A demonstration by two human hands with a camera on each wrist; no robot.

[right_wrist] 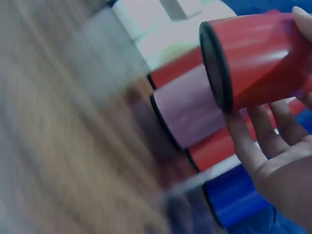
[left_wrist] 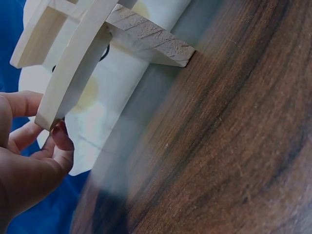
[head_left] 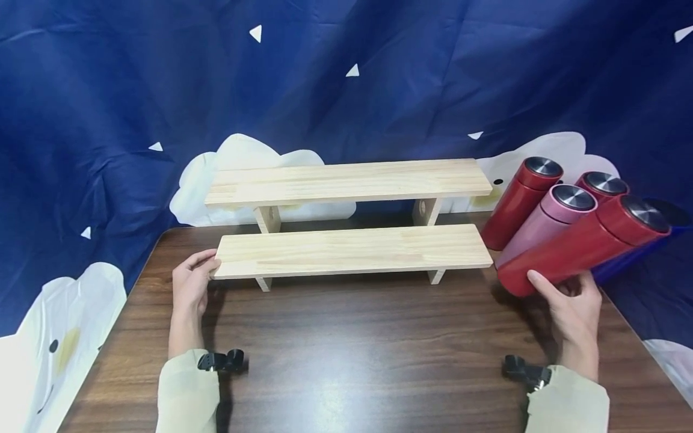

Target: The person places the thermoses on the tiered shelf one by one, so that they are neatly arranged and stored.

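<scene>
A two-tier wooden shelf of pale boards stands on the table. My left hand is at the left end of its lower board; in the left wrist view, thumb and fingers pinch the board's end. On the right, my right hand holds a red thermos, tilted, its steel-topped lid toward the upper right. In the right wrist view the thermos's dark-rimmed base shows off the table, fingers around its lower part. Behind it stand a pink thermos and another red thermos.
A further red thermos and a blue thermos stand among the group at the table's right edge. The brown wooden table reaches toward me. A blue cloth with white cartoon shapes hangs behind.
</scene>
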